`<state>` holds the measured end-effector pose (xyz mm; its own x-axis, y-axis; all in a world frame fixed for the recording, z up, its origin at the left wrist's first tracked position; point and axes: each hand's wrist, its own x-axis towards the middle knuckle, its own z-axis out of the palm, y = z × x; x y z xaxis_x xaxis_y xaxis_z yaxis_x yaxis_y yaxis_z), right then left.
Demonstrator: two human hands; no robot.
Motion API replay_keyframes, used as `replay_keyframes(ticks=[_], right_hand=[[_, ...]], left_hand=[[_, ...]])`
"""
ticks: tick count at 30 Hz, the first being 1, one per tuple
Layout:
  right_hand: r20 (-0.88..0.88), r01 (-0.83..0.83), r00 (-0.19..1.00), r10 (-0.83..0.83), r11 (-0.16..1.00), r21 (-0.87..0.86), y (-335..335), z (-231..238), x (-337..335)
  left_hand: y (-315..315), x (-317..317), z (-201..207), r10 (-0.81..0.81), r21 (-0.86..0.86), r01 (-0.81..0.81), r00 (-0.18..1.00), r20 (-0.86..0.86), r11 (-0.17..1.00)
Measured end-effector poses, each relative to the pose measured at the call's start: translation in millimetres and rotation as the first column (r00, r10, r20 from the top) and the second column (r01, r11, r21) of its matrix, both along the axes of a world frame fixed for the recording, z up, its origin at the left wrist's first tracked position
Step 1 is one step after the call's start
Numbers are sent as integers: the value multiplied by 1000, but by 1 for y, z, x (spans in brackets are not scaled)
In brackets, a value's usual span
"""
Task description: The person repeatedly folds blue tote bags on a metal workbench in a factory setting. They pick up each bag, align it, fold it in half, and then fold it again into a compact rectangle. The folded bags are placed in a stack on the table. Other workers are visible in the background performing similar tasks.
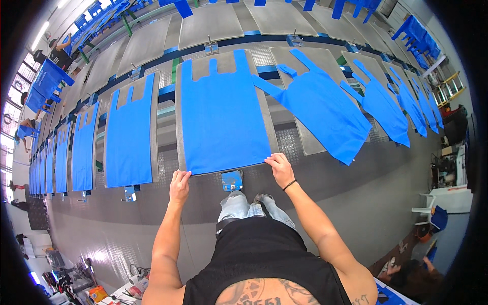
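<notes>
A blue fabric T-shirt-style bag (223, 117) lies flat on a grey board (179, 127) in front of me, its handle straps pointing away. My left hand (179, 187) pinches the bag's near left corner between thumb and fingers. At the near right corner, my right hand (279, 170) has its fingers closed on the bag's edge in the same way. The bag's near edge runs fairly straight between my two hands. On the board to the right, another blue bag (325, 109) lies slanted, its lower end hanging past the board. A blue bag (129, 137) on the left board lies straight.
More boards with blue bags curve away on both sides. A far row of grey boards (211, 25) stands beyond a blue rail with metal clamps (211, 47). Below the near board's edge is a blue metal bracket (232, 180). Other people (61, 53) stand at far left; a white chair (426, 209) is at right.
</notes>
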<state>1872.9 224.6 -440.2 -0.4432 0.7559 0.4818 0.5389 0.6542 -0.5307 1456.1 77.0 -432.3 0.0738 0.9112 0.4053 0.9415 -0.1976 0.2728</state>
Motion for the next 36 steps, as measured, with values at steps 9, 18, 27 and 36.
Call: replay_keyframes(ticks=[9, 18, 27, 36], right_hand=[[12, -76, 997, 76, 997, -25, -1, 0, 6], [278, -53, 959, 57, 998, -20, -7, 13, 31], [-60, -51, 998, 35, 957, -286, 75, 75, 179], [511, 455, 789, -340, 883, -115, 214, 12, 515]], left_hand=[[1, -12, 4, -94, -60, 93, 995, -12, 994], [0, -6, 22, -168, -181, 177, 984, 62, 967], [13, 18, 41, -10, -293, 4, 1000, -20, 956], [205, 374, 113, -146, -287, 267, 913, 381, 920]])
